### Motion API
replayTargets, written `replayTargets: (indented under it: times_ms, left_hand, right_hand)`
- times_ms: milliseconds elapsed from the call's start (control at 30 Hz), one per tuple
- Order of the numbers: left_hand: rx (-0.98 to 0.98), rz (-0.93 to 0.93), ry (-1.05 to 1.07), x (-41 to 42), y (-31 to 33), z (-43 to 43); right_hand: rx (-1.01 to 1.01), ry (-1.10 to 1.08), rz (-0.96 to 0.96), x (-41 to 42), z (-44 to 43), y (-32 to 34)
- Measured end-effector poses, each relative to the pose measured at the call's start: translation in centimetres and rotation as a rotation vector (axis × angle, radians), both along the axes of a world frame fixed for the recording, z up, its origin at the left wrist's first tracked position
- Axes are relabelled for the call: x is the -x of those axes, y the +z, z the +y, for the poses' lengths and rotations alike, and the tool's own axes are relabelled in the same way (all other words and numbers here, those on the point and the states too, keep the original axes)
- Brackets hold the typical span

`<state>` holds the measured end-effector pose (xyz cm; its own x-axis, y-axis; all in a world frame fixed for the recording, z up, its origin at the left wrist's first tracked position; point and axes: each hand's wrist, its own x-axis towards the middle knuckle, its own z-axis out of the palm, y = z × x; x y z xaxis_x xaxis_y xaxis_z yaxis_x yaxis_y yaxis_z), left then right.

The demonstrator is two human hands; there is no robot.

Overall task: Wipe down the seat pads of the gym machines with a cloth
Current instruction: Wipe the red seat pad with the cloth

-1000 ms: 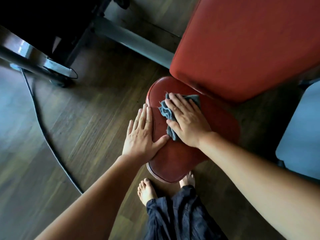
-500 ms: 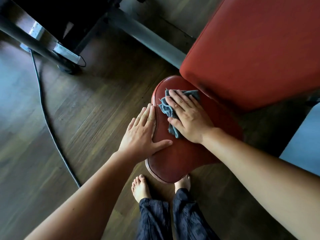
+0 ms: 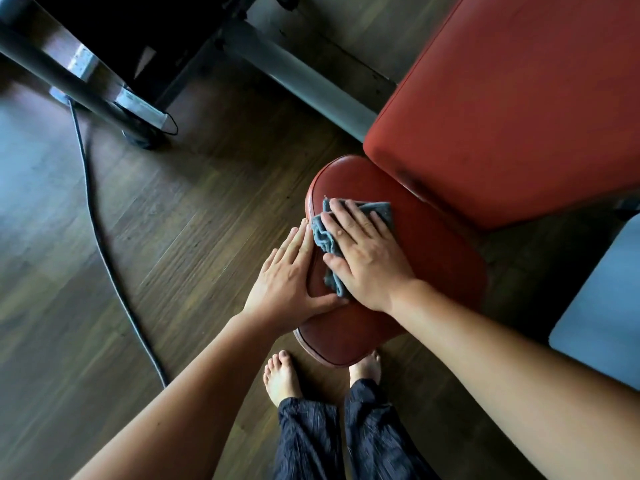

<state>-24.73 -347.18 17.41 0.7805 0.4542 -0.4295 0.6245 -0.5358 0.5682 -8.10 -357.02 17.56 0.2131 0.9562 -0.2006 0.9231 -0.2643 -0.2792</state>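
- Pressing the grey cloth (image 3: 349, 237) flat onto the red seat pad (image 3: 426, 271), right hand (image 3: 367, 258) spread open, fingers extended.
- Bracing the pad's left edge, left hand (image 3: 291, 282) open, thumb on top.

I am looking down into what appears to be a small gym room. A rounded red vinyl seat pad (image 3: 433, 258) sits just below a larger red padded backrest (image 3: 519, 98), both parts of one exercise machine. A grey metal frame tube (image 3: 304, 77) runs along the dark wood-plank floor (image 3: 173, 237). At the upper left stands the dark base of another machine (image 3: 104, 46), with a black power cable (image 3: 104, 254) trailing across the boards. A pale blue-grey mat (image 3: 602, 313) lies at the right edge.
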Motion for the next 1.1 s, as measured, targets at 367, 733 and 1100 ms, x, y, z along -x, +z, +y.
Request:
replayTargets:
  times_ms: [367, 733, 1100]
  left_hand:
    - [0.002, 0.024, 0.018, 0.0, -0.2, 0.2]
    - [-0.004, 0.022, 0.031, -0.2, -0.5, 0.2]
    - [-0.042, 0.052, -0.006, -0.5, 0.2, 0.0]
  right_hand:
    - [0.010, -0.113, -0.012, -1.1, 3.7, -1.0]
    - [0.038, -0.163, -0.033, -3.8, 8.5, -1.9]
    - [0.032, -0.293, -0.015, -4.1, -1.7, -1.4]
